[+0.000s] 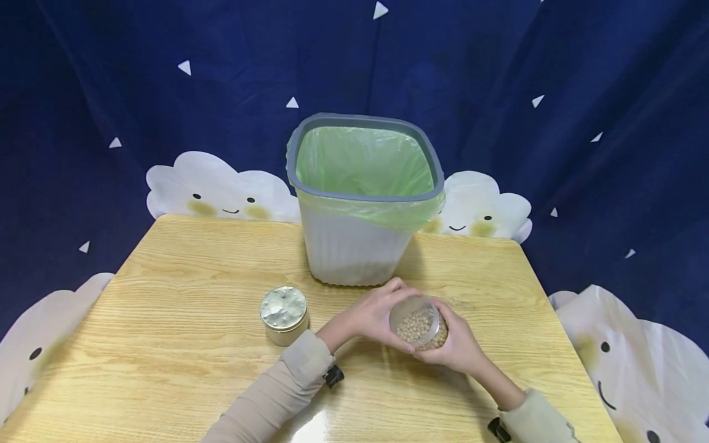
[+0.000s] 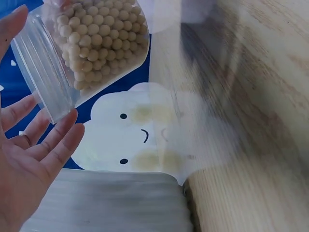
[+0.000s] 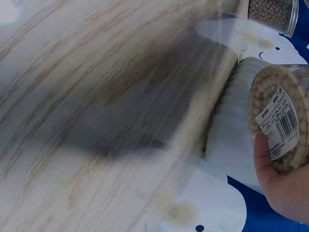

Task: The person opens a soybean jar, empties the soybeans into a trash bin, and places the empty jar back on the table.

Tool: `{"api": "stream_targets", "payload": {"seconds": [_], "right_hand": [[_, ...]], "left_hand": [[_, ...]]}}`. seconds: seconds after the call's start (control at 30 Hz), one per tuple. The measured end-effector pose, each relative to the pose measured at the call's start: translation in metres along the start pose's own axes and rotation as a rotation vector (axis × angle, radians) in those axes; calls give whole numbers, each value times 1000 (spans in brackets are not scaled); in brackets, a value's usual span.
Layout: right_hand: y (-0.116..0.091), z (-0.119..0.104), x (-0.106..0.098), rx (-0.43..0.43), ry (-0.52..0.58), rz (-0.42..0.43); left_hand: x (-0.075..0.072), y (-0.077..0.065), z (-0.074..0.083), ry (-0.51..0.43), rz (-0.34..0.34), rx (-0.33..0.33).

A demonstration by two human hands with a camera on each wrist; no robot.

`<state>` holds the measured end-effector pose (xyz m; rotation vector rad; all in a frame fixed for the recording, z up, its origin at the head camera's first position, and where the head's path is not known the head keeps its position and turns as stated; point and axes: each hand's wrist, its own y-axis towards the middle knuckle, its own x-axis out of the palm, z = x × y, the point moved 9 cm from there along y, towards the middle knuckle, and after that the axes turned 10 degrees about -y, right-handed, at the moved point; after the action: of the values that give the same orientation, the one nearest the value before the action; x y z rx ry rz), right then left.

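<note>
A clear jar [image 1: 440, 337] of small beige balls is tilted above the table's right half, its transparent lid [image 2: 46, 72] toward my left hand. My left hand [image 1: 379, 315] holds the lid between thumb and fingertips. Around the jar's lower end, my right hand [image 1: 464, 346] keeps its grip, the thumb lying against the base beside a white barcode label [image 3: 281, 123]. The left wrist view shows the balls packed against the clear wall.
A second jar [image 1: 284, 312] with a crinkled silver top stands left of my hands; brownish balls show through its side in the right wrist view. Behind stands a whitish bin [image 1: 354, 246] with a grey rim and green liner. A dark blue curtain [image 1: 238, 74] hangs beyond the wooden table [image 1: 194, 277].
</note>
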<state>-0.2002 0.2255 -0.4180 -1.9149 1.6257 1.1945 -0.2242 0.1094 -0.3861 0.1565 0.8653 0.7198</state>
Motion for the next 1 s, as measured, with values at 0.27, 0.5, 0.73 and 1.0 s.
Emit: {"api": "stream_targets", "payload": {"seconds": [0.27,0.5,0.73,1.0], "right_hand": [[0,-3,4,31,-16,20],[0,-6,5,57,-103,57],[4,-11,1,46,-222,103],[4,-14,-1,-5,-201,62]], "left_hand": [[-1,-3,-6,33,21,-75],[0,-6,-13,54,50,-139],[-5,-6,-20,101,109,-246],[-8,-7,-10,122,-38,-162]]}}
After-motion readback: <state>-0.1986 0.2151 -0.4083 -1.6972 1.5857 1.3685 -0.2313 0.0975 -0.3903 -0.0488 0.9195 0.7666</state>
